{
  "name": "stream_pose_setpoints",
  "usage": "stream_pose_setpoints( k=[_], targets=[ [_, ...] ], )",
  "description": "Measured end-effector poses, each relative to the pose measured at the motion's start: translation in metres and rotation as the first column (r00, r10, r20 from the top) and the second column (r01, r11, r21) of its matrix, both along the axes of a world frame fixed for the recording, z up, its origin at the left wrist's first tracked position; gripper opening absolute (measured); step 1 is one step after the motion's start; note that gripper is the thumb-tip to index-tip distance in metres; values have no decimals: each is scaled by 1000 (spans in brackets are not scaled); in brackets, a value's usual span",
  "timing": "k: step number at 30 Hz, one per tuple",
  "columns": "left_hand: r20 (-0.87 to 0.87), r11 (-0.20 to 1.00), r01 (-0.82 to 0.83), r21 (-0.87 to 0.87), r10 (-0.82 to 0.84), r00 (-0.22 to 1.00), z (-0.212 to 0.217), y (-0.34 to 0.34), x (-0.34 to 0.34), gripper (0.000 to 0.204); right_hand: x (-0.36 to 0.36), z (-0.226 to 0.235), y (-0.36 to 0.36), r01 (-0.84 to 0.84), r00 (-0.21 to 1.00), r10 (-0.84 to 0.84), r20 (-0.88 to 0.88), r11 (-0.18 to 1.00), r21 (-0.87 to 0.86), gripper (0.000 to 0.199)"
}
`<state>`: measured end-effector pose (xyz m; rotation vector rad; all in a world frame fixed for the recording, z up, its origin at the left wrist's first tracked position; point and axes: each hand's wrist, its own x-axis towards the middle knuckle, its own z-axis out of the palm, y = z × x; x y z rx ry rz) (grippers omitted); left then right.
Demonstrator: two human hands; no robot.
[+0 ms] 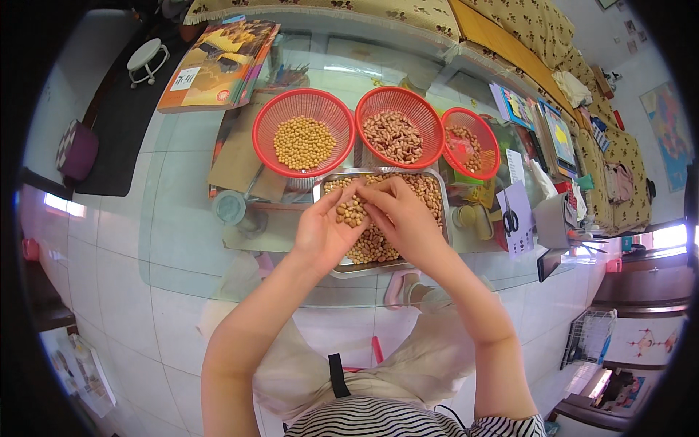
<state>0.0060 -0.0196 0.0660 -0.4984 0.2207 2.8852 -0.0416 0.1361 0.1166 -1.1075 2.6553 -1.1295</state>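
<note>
A rectangular metal tray [446, 231] in front of me holds mixed yellow and speckled beans [375, 249]. Over it, my left hand [313, 234] is cupped palm up around a small heap of yellowish beans [351, 212]. My right hand [409, 218] meets the left fingertips, its thumb and fingers closed in a pinch; what they hold, if anything, is hidden. Behind the tray stand a red basket [265, 138] of yellow soybeans [304, 143], a second red basket [399, 97] of reddish speckled beans [393, 138] and a smaller red basket [489, 138] with fewer brownish beans [466, 148].
The glass table [189, 240] carries stacked books [218, 65] at the far left and a glass jar [237, 211] left of the tray. On the right lie scissors [511, 221], papers and more books [557, 138]. A patterned covered sofa [408, 16] runs behind.
</note>
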Motion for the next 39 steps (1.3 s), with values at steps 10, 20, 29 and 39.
stream_pose_setpoints(
  k=[10, 20, 29, 39],
  targets=[
    [-14, 995, 58, -87, -60, 998, 2, 9, 4, 47, 10, -2, 7, 67, 994, -68, 91, 998, 11, 17],
    [-21, 993, 80, -83, -81, 996, -8, 13, 3, 48, 2, -2, 8, 142, 957, -129, 260, 989, -30, 14],
    [-39, 996, 84, -13, -85, 996, 4, 10, 0, 49, -44, -13, 31, 436, 750, -156, 643, 847, -303, 18],
    [-5, 996, 38, -87, -38, 999, 7, 9, 2, 48, -22, 14, 24, 69, 964, -26, 263, 985, -157, 25]
  ],
)
